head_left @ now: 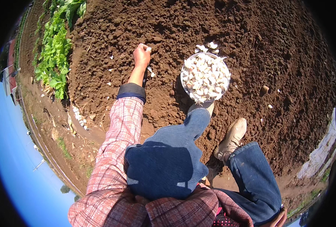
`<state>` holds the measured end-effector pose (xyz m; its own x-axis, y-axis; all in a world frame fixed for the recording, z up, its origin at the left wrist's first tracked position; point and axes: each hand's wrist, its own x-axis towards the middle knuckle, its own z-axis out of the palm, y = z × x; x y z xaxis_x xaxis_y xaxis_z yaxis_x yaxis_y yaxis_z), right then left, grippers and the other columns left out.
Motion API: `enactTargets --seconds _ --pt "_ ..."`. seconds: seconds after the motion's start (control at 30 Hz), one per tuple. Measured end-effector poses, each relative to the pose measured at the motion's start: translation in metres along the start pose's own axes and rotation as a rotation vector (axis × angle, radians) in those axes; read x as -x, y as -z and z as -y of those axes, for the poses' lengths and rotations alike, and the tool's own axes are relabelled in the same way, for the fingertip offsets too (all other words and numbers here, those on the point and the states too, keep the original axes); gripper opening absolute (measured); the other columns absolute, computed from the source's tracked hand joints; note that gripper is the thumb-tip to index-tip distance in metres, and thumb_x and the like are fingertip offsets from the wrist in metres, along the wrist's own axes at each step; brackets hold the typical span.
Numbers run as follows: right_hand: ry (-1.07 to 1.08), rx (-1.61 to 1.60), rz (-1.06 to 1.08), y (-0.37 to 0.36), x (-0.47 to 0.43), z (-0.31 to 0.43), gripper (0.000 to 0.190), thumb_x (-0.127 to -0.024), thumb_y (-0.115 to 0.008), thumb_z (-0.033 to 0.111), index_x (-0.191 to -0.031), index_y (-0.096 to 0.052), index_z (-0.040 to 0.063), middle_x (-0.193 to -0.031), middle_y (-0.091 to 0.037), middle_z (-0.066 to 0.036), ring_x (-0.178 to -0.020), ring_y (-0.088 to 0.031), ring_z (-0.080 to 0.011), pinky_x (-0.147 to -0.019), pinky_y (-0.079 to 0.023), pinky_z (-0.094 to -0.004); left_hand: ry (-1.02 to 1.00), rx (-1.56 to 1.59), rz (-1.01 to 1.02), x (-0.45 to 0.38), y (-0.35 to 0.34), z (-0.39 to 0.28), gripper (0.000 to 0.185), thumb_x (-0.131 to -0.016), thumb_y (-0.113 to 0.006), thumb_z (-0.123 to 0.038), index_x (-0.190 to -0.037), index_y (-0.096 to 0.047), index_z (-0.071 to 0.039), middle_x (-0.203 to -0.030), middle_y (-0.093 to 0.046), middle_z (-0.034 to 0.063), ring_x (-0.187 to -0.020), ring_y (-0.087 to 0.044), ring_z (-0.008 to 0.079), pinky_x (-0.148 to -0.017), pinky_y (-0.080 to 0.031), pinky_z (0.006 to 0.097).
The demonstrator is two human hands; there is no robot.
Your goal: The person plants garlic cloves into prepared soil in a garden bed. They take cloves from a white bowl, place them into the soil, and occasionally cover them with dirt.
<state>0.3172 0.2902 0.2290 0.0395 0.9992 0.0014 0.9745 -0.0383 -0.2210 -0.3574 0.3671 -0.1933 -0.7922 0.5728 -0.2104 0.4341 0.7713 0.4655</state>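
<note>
My left hand (141,56) reaches out low over the loose brown soil (168,37), a pale garlic clove (148,49) pinched at its fingertips. Just below that wrist, a couple of garlic cloves (152,74) lie on the ground. A round bowl (182,85) heaped with separated garlic cloves (206,75) stands on the soil in front of my shoe, to the right of this hand. Several loose cloves (212,45) rest against its far rim. At the bottom right edge, only part of my right hand (280,219) shows beside my jeans; its grip is hidden.
Leafy green plants (54,54) grow in a row at the left. Near them, a small line of white pieces (80,118) lies on the ground. A brown lump (265,89) and scattered cloves (270,106) are on the right. My beige shoe (231,139) rests on the soil.
</note>
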Motion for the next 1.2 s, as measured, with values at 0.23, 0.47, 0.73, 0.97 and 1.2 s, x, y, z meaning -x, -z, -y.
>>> enactTargets --seconds 0.23,0.47,0.73,0.97,1.2 --pt "-0.021 0.175 0.209 0.018 -0.011 0.03 0.101 -0.061 -0.071 0.077 -0.125 -0.059 0.0 -0.119 -0.058 -0.025 -0.108 -0.058 -0.0377 -0.094 -0.048 -0.0453 -0.244 -0.345 0.031 -0.014 -0.016 -0.007 0.014 -0.086 -0.052 -0.001 -0.096 -0.061 -0.003 -0.095 -0.067 0.0222 -0.09 -0.065 0.0397 -0.078 -0.052 0.0472" --pt "-0.537 -0.148 -0.218 0.004 -0.001 -0.011 0.031 -0.099 -0.055 0.017 -0.119 -0.063 -0.006 -0.115 -0.064 -0.01 -0.108 -0.057 -0.0179 -0.1 -0.041 -0.029 -0.245 -0.534 0.166 -0.019 0.0 -0.027 0.018 -0.083 -0.056 0.0 -0.099 -0.062 -0.001 -0.099 -0.068 0.0226 -0.094 -0.066 0.0394 -0.081 -0.053 0.0465" --pt "-0.518 -0.156 -0.208 0.008 0.012 -0.024 0.03 -0.1 -0.053 0.015 -0.118 -0.063 -0.007 -0.114 -0.065 -0.01 -0.107 -0.058 -0.0179 -0.099 -0.042 -0.0292 -0.515 0.195 0.217 0.086 0.011 -0.113 0.023 -0.081 -0.059 -0.002 -0.103 -0.067 -0.003 -0.098 -0.064 0.0127 -0.091 -0.064 0.025 -0.082 -0.053 0.0356" --pt "-0.531 -0.14 -0.192 0.005 0.01 -0.028 0.03 -0.1 -0.054 0.015 -0.118 -0.063 -0.007 -0.114 -0.065 -0.01 -0.106 -0.058 -0.0182 -0.099 -0.042 -0.0293 -0.661 -0.01 0.498 0.114 0.005 -0.14 0.022 -0.08 -0.067 -0.008 -0.102 -0.067 -0.006 -0.095 -0.06 0.0119 -0.093 -0.061 0.0291 -0.082 -0.05 0.0375" --pt "-0.504 -0.146 -0.24 -0.017 -0.022 0.027 0.044 -0.088 -0.065 0.037 -0.098 -0.071 -0.005 -0.091 -0.068 -0.02 -0.087 -0.064 -0.0285 -0.081 -0.052 -0.0381 -0.738 -0.043 0.407 0.122 -0.01 -0.147 0.022 -0.081 -0.07 -0.016 -0.098 -0.061 -0.005 -0.091 -0.058 0.0127 -0.089 -0.061 0.031 -0.078 -0.05 0.0406"
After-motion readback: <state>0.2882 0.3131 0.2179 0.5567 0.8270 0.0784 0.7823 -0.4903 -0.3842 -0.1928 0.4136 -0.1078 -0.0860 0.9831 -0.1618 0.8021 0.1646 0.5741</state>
